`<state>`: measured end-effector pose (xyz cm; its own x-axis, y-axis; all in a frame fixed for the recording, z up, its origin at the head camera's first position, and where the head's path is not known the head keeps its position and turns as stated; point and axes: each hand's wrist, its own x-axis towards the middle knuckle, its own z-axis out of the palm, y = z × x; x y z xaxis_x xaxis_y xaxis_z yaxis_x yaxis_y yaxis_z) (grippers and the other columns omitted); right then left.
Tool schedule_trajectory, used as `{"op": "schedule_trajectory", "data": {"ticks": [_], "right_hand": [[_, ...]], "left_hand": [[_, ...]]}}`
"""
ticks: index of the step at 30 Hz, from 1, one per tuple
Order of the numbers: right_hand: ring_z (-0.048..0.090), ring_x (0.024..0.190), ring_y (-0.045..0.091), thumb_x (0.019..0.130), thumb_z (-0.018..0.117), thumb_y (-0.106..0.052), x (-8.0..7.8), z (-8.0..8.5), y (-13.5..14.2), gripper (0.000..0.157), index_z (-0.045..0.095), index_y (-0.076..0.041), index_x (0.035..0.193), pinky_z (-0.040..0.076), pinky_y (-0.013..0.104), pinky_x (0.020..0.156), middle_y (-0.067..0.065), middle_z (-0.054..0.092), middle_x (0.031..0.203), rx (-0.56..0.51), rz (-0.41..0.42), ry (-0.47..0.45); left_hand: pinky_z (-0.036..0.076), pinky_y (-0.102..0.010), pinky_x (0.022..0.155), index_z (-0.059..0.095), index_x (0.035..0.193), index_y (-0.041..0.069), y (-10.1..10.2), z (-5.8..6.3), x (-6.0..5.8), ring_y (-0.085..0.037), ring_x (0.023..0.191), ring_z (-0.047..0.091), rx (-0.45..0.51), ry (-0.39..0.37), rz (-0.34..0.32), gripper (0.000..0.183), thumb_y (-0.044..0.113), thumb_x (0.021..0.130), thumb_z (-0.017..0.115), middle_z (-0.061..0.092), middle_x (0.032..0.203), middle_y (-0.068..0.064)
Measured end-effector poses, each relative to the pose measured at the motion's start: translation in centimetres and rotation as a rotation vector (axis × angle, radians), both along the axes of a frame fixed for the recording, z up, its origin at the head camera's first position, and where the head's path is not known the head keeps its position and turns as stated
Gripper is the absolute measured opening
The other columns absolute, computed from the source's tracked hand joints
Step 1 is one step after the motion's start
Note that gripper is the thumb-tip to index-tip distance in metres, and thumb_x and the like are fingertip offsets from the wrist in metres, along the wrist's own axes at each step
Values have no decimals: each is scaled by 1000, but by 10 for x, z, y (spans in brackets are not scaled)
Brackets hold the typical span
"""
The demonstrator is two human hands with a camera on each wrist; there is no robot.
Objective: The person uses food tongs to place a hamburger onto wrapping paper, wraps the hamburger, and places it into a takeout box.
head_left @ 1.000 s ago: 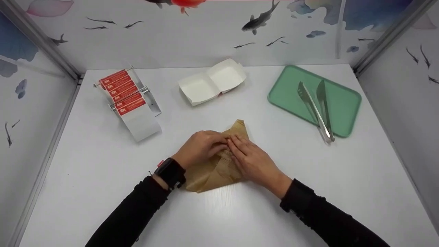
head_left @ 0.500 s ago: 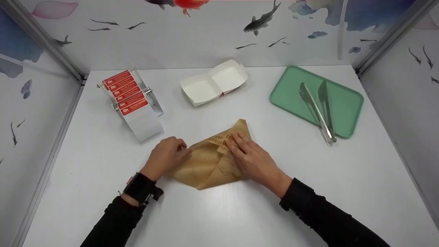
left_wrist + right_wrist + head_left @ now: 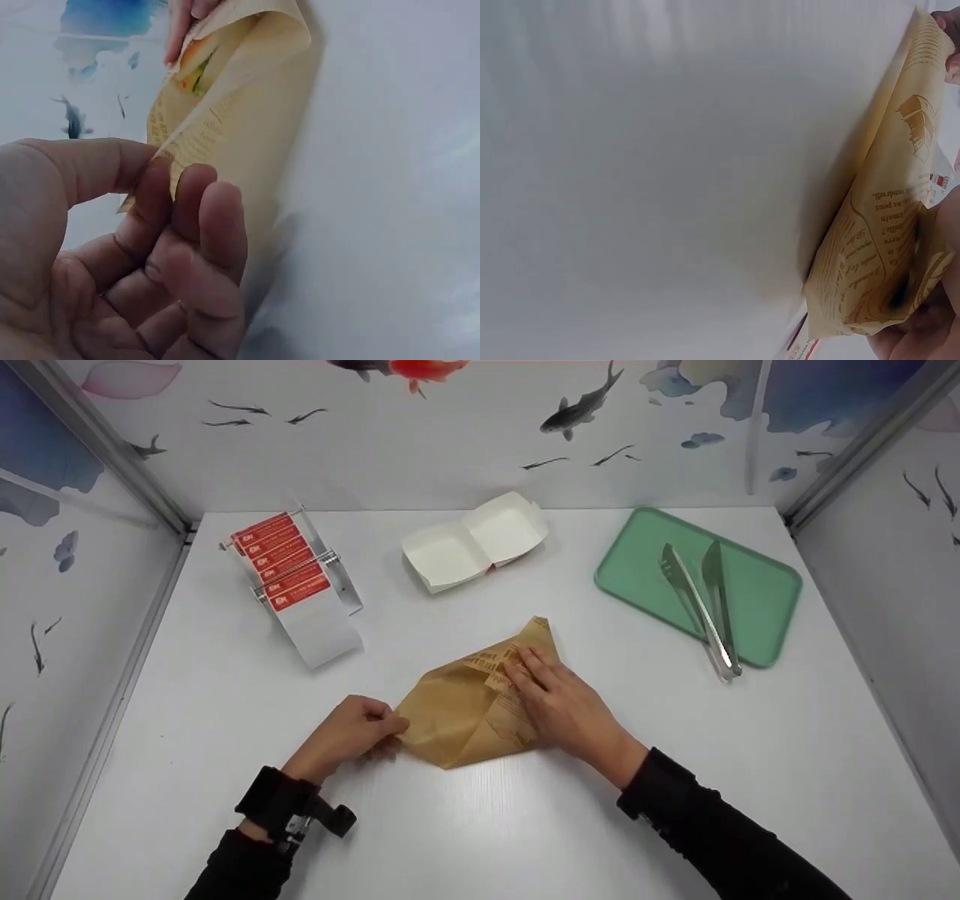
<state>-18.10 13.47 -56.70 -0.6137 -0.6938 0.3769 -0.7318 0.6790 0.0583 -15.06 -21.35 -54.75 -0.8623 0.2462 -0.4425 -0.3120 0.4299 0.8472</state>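
Toward the far right corner of the white table (image 3: 487, 840) lies a green tray (image 3: 765, 607). Midway between the table's left and right edges, a brown paper wrapper (image 3: 450, 705) lies folded to a pointed end; among its dark print the right wrist view shows "vendredi", while most other lines are too blurred to read. Near the far left corner, a label dispenser (image 3: 341, 585) carries red labels (image 3: 277, 556) whose white lettering is too small to read. Along the far edge sits an open white carton (image 3: 450, 556). Metal tongs (image 3: 697, 604) lie on the tray, their joined end past its near edge. The right hand (image 3: 571, 712) rests on the wrapper, fingers extended; the left hand (image 3: 349, 739) pinches its left corner. Inside, pale, orange and green filling (image 3: 202, 67) shows.
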Motion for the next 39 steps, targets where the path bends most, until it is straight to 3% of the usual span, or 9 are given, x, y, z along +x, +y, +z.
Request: {"op": "schedule_trajectory", "data": {"ticks": [5, 9, 13, 17, 22, 27, 32, 35, 39], "right_hand": [[60, 141, 42, 87, 86, -23, 1, 2, 0, 69, 62, 3, 146, 52, 47, 115, 29, 61, 149, -12, -4, -19], [59, 141, 43, 89, 84, -18, 1, 3, 0, 64, 63, 3, 146, 52, 48, 116, 29, 61, 150, -21, 3, -31], [59, 142, 43, 84, 87, -23, 0, 3, 0, 71, 63, 4, 145, 51, 48, 117, 29, 61, 150, -10, 10, -30], [58, 144, 43, 78, 91, -29, 0, 5, 0, 81, 62, 4, 146, 49, 48, 119, 29, 60, 151, 13, 15, -51], [57, 145, 42, 93, 83, -22, -2, 8, 0, 63, 62, 2, 148, 49, 49, 119, 27, 59, 153, 8, 19, -98], [56, 145, 41, 102, 74, -17, -4, 13, 2, 50, 63, -3, 148, 56, 53, 110, 23, 59, 155, -5, 19, -144], [60, 133, 40, 104, 72, -23, -8, 15, 5, 41, 70, -10, 143, 60, 52, 96, 17, 61, 149, -5, 21, -102], [60, 123, 35, 103, 73, -26, -9, 16, 8, 39, 72, -11, 140, 60, 49, 90, 13, 60, 142, -2, 25, -66], [62, 124, 32, 103, 74, -19, -8, 19, 13, 39, 72, -13, 141, 60, 47, 88, 11, 63, 140, 6, 32, -72]], "left_hand": [[58, -26, 64, 67, 82, 4, 9, 4, 5, -17, 73, 78, 179, -22, 64, 18, 10, 99, 68, 80, 82, -8], [60, -26, 63, 57, 81, 7, 19, 13, 5, -17, 70, 78, 219, 29, 102, 17, 3, 96, 64, 79, 77, -8], [61, -28, 59, 52, 93, 6, 30, 25, 1, -17, 65, 77, 229, 117, 103, 11, -1, 94, 61, 77, 71, -10], [61, -30, 59, 59, 109, 1, 42, 37, -7, -19, 62, 73, 216, 220, 54, 16, 0, 94, 56, 73, 67, -9], [59, -29, 60, 69, 105, -3, 62, 49, -22, -18, 62, 71, 177, 329, -35, 13, 3, 99, 59, 70, 67, -4], [58, -30, 63, 71, 105, -2, 76, 57, -38, -24, 67, 74, 188, 308, -86, 20, 13, 105, 57, 76, 79, -8], [55, -27, 67, 67, 120, -4, 70, 51, -41, -22, 77, 73, 274, 256, -166, 35, 5, 101, 40, 71, 113, -23], [53, -25, 68, 65, 128, 0, 66, 42, -39, -21, 77, 68, 248, 318, -227, 38, -1, 95, 47, 69, 101, -20], [50, -22, 66, 65, 129, 6, 61, 31, -39, -15, 73, 60, 133, 493, -288, 42, -6, 88, 61, 64, 84, -4]]}}
